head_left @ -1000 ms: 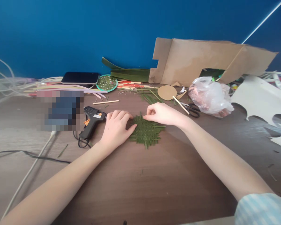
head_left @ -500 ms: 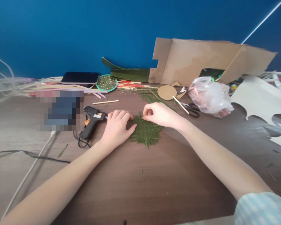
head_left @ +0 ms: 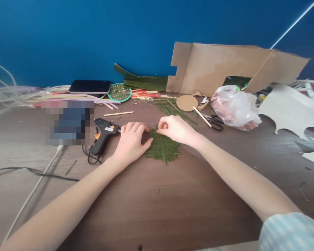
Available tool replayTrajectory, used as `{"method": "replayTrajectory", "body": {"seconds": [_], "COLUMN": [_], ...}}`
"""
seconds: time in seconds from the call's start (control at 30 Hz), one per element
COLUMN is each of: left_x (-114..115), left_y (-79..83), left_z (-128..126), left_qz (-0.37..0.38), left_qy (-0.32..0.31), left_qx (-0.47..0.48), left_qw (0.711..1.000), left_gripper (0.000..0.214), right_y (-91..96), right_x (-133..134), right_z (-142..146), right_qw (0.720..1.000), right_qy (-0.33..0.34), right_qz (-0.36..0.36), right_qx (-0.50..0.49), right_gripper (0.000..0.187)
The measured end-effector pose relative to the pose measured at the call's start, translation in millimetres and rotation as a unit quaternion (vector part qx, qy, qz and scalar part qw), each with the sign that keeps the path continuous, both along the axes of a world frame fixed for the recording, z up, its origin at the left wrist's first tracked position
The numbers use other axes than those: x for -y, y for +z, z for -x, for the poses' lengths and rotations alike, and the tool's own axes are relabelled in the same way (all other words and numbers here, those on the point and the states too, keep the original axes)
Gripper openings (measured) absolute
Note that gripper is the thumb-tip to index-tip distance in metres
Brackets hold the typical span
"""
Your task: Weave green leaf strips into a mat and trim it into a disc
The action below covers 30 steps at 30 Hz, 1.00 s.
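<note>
A small woven mat of green leaf strips [head_left: 165, 148] lies flat on the table, its strip ends loose around the border. My left hand [head_left: 132, 141] rests at the mat's left edge, thumb and fingers apart, the thumb tip touching the weave. At the mat's upper part, my right hand [head_left: 174, 128] has thumb and forefinger pinched on what looks like a thin leaf strip, mostly hidden by the fingers. Just left of my left hand lies a black glue gun [head_left: 102, 136]. Loose leaf strips [head_left: 179, 113] lie beyond my right hand.
Scissors [head_left: 216, 122], a cardboard disc [head_left: 187, 103] and a plastic bag [head_left: 237, 108] sit to the right. Folded cardboard [head_left: 211, 66] leans against the blue wall. A phone [head_left: 90, 86], a round green-rimmed woven piece [head_left: 119, 92] and wooden sticks [head_left: 118, 114] lie at the back. Cables cross the left.
My right hand has shifted slightly left and down over the mat, still pinched. My left hand stays in place at the mat's edge.
</note>
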<state>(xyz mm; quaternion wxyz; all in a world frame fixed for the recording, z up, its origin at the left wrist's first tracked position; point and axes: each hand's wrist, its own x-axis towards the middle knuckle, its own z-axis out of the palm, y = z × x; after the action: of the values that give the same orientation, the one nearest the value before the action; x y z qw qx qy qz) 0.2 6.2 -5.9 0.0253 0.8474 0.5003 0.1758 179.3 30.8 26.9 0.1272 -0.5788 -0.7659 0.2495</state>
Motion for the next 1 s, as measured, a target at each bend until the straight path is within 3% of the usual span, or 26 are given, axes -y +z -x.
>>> {"method": "replayTrajectory", "body": {"seconds": [1.0], "left_x": [-0.7], "left_y": [-0.1], "left_z": [-0.3], "left_qz": [0.005], "left_qy": [-0.007], "left_qx": [0.003], "left_qw": [1.0], "left_gripper": [0.018], "right_y": [-4.4], "right_x": [-5.2], "right_z": [5.8], "right_qw": [0.999], "right_qy": [0.02], "right_qz": [-0.036], "right_qx": [0.005], "right_gripper": [0.006]}}
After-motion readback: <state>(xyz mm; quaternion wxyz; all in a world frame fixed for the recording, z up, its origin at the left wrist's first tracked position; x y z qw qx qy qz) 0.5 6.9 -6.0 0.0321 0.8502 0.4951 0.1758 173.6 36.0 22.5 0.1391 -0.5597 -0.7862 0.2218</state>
